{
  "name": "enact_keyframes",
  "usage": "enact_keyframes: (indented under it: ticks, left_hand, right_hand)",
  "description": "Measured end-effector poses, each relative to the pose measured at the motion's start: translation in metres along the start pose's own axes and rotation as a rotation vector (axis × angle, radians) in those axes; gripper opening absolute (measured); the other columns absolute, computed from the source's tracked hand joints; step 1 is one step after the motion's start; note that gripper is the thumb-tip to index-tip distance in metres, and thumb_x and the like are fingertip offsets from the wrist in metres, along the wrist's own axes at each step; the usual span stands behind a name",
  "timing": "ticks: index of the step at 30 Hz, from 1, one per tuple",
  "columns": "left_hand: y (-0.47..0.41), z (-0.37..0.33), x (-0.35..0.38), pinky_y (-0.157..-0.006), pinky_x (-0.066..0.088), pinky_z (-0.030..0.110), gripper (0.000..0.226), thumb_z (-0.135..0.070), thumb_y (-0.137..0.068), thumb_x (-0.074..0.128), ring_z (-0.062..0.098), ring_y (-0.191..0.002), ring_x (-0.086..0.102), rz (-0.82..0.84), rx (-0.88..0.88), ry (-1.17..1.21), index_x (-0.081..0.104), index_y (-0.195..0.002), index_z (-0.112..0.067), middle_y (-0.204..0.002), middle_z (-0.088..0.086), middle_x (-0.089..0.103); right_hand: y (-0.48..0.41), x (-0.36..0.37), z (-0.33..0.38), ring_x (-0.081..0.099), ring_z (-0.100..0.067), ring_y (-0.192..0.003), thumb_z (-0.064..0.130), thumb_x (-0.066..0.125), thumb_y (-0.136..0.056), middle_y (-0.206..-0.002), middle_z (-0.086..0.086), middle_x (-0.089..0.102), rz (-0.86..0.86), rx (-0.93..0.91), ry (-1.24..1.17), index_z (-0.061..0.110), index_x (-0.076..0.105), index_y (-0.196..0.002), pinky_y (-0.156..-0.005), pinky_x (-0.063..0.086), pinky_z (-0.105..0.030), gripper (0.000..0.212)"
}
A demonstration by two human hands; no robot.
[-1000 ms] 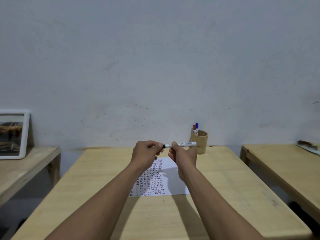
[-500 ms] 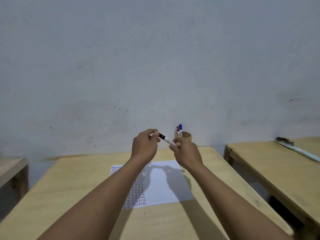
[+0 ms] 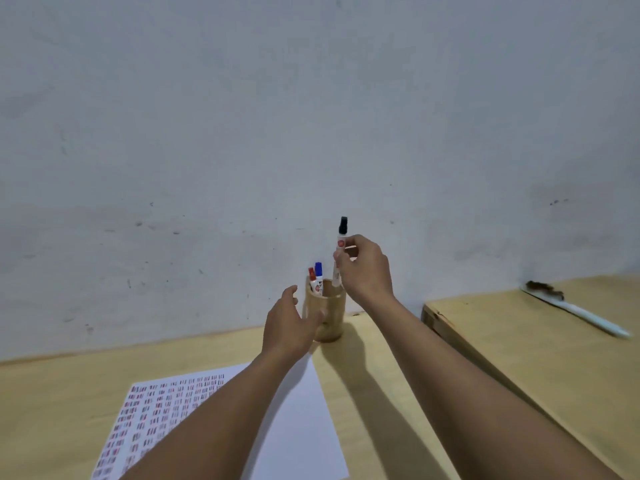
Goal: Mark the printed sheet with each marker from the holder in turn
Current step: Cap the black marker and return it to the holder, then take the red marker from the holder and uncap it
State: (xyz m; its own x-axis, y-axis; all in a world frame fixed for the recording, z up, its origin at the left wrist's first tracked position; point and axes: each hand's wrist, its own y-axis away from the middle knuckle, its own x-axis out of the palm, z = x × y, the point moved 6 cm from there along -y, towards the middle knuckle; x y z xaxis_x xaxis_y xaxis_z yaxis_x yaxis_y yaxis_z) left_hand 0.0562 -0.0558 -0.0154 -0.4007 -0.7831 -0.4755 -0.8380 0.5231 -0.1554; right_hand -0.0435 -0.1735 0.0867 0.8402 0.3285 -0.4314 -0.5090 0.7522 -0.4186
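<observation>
Black-capped white marker [image 3: 338, 258] was upright, lower end at rim of round bamboo holder [image 3: 325, 315], pinched in R hand [image 3: 365, 268]. L hand [image 3: 289, 327] spread, at holder's side. Judged: steady holder, drop straight in beside red [image 3: 312, 279] & blue [image 3: 318, 277] markers. Printed sheet [image 3: 298, 427] lay nearer.

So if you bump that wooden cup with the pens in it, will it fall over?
Probably not easily: the wooden cup looks wide and squat, standing flat on the table. A hard knock up near its rim might tip it, since the red marker and blue marker stick out above it. The left hand seems to be steadying it.
</observation>
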Motion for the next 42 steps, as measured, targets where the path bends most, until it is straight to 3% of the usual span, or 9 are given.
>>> enact_keyframes:
  ticks: [4,7,10,12,16,18,24,29,42]
  left_hand:
    - [-0.013,0.013,0.024,-0.107,0.046,0.039,0.096,-0.037,-0.082,0.078,0.028,-0.139,0.047,0.070,-0.056,0.024,0.023,-0.158,-0.016,-0.153,0.011,0.046]
    - [-0.015,0.018,0.031,-0.093,0.045,0.026,0.098,-0.029,-0.078,0.083,0.024,-0.129,0.054,0.095,-0.060,0.036,0.028,-0.156,-0.012,-0.148,0.007,0.051]
    - [-0.016,0.021,0.034,-0.064,0.043,0.004,0.054,-0.011,-0.080,0.079,-0.002,-0.087,0.059,0.081,-0.012,0.104,0.051,-0.125,-0.023,-0.110,-0.010,0.065]
    - [-0.016,0.022,0.036,-0.056,0.047,0.004,0.040,-0.005,-0.080,0.074,-0.005,-0.079,0.060,0.070,0.027,0.133,0.056,-0.107,-0.029,-0.093,-0.017,0.064]
    - [-0.018,0.029,0.039,-0.075,0.062,0.031,0.036,-0.009,-0.075,0.066,0.009,-0.087,0.070,0.035,0.031,0.120,0.067,-0.106,-0.028,-0.093,-0.013,0.073]
    - [-0.020,0.030,0.040,-0.077,0.062,0.038,0.036,-0.008,-0.076,0.062,0.009,-0.085,0.070,0.036,0.038,0.103,0.068,-0.107,-0.027,-0.094,-0.010,0.074]
    - [-0.025,0.037,0.045,-0.068,0.058,0.026,0.056,0.005,-0.081,0.042,0.012,-0.088,0.069,0.026,0.042,0.073,0.064,-0.124,-0.024,-0.099,-0.005,0.073]
    - [-0.028,0.039,0.047,-0.077,0.062,0.038,0.052,0.002,-0.081,0.044,0.014,-0.088,0.070,0.020,0.054,0.031,0.064,-0.120,-0.025,-0.097,-0.005,0.073]
    - [-0.027,0.040,0.047,-0.077,0.062,0.046,0.048,0.001,-0.075,0.047,0.020,-0.091,0.069,0.034,0.001,0.101,0.063,-0.115,-0.022,-0.101,-0.001,0.072]
  right_hand:
    - [-0.015,0.023,-0.025,0.068,-0.020,-0.095,0.025,0.054,-0.102,-0.107,-0.001,0.072,0.032,0.045,0.038,0.018,0.062,-0.119,-0.076,0.056,-0.032,0.020]
    - [-0.021,0.041,-0.040,0.070,-0.021,-0.088,0.028,0.058,-0.101,-0.106,-0.005,0.074,0.114,0.088,0.123,0.016,0.067,-0.117,-0.071,0.057,-0.032,0.022]
    - [-0.025,0.054,-0.057,0.064,-0.015,-0.072,0.024,0.062,-0.099,-0.098,-0.006,0.076,0.191,0.118,0.218,0.013,0.074,-0.103,-0.057,0.045,-0.025,0.017]
    - [-0.025,0.058,-0.063,0.064,-0.016,-0.073,0.023,0.062,-0.098,-0.096,-0.006,0.076,0.217,0.138,0.261,0.012,0.076,-0.099,-0.060,0.049,-0.027,0.018]
    - [-0.021,0.055,-0.061,0.068,-0.025,-0.096,0.019,0.063,-0.096,-0.111,-0.007,0.071,0.123,0.126,0.251,0.015,0.061,-0.125,-0.075,0.053,-0.033,0.029]
    - [-0.018,0.055,-0.056,0.067,-0.024,-0.085,0.018,0.063,-0.094,-0.101,-0.004,0.070,0.077,0.058,0.272,0.021,0.049,-0.119,-0.070,0.054,-0.036,0.028]
    - [-0.013,0.075,-0.046,0.063,-0.024,-0.078,0.030,0.056,-0.094,-0.094,-0.003,0.070,0.176,0.036,0.455,0.015,0.064,-0.098,-0.068,0.050,-0.031,0.018]
    - [-0.017,0.074,-0.045,0.060,-0.023,-0.077,0.045,0.059,-0.095,-0.088,0.000,0.062,0.137,0.053,0.492,0.018,0.053,-0.094,-0.066,0.043,-0.031,0.028]
    - [-0.009,0.061,-0.033,0.049,-0.018,-0.057,0.032,0.056,-0.087,-0.070,0.003,0.053,0.012,-0.077,0.389,0.016,0.052,-0.069,-0.049,0.027,-0.027,0.025]
